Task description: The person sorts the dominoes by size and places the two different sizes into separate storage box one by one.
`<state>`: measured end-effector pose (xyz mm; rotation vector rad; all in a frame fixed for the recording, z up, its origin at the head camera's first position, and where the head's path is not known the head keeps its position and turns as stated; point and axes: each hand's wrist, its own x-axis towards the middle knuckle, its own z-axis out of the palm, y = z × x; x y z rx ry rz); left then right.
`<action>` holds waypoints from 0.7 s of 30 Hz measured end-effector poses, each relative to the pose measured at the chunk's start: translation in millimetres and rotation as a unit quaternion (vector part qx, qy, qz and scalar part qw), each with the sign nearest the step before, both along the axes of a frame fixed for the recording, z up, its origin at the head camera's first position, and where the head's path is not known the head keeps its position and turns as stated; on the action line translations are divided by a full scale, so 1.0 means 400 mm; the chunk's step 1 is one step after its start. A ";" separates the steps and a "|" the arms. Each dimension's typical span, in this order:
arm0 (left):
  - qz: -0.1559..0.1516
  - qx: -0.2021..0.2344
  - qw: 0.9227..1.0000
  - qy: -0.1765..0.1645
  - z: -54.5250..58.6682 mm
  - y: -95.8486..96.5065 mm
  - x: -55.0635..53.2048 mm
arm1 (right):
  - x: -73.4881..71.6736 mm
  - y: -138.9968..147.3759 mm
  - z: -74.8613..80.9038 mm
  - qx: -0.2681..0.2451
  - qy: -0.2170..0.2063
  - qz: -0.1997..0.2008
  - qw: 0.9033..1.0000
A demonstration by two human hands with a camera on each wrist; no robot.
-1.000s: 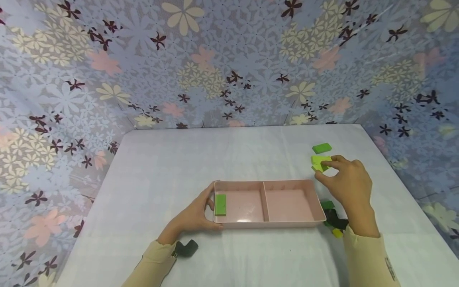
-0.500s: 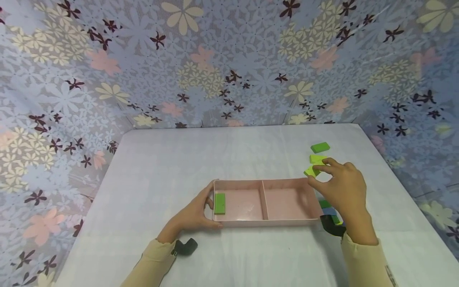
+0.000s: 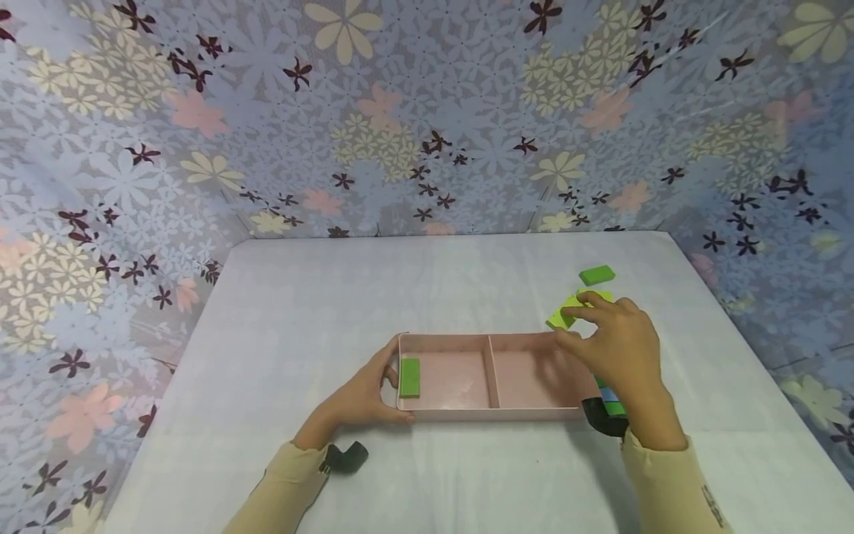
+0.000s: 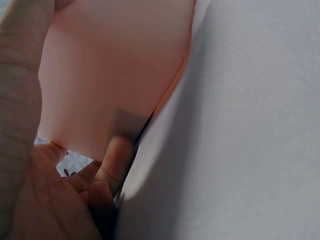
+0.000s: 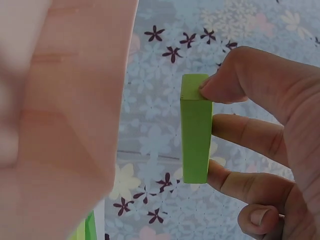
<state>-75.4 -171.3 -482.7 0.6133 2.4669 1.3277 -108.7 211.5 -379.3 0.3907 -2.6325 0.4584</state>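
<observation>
My left hand (image 3: 360, 393) grips the left end of a pink two-compartment tray (image 3: 454, 380), thumb at the front wall and fingers behind the end; in the left wrist view the fingers press against the pink wall (image 4: 110, 70). A green block (image 3: 410, 378) lies at the left side of the tray's left compartment. My right hand (image 3: 620, 348) pinches a lime-green block (image 3: 562, 317) between thumb and fingers, near the tray's back right corner. In the right wrist view that block (image 5: 196, 137) stands upright beside the tray wall (image 5: 75, 115).
At the back right lie a green block (image 3: 597, 275) and a yellow-green block (image 3: 606, 295), the latter partly behind my right hand. Green and blue blocks (image 3: 610, 397) sit just right of the tray, partly covered by my right wrist. White cloth (image 3: 400, 289) covers the table; flowered walls stand behind.
My right hand has moved left with the lime-green block, away from the yellow-green block and toward the tray's back right corner. My left hand and the tray have stayed put.
</observation>
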 end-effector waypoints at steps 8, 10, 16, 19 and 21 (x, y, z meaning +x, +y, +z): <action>-0.001 -0.007 1.000 -0.004 0.007 0.002 -0.003 | 0.001 -0.029 0.003 -0.021 0.006 0.027 0.999; -0.001 -0.005 1.000 0.003 0.007 0.002 -0.004 | 0.000 -0.033 0.002 -0.017 0.007 0.031 0.999; -0.003 0.001 1.000 0.006 0.009 0.004 -0.006 | 0.000 -0.049 -0.006 -0.020 0.001 0.050 0.999; -0.003 -0.005 1.000 0.003 0.010 0.004 -0.003 | 0.003 -0.058 -0.011 -0.027 -0.007 0.058 0.998; -0.003 -0.009 1.000 0.001 0.010 0.004 -0.001 | 0.004 -0.064 -0.015 -0.027 -0.013 0.061 0.998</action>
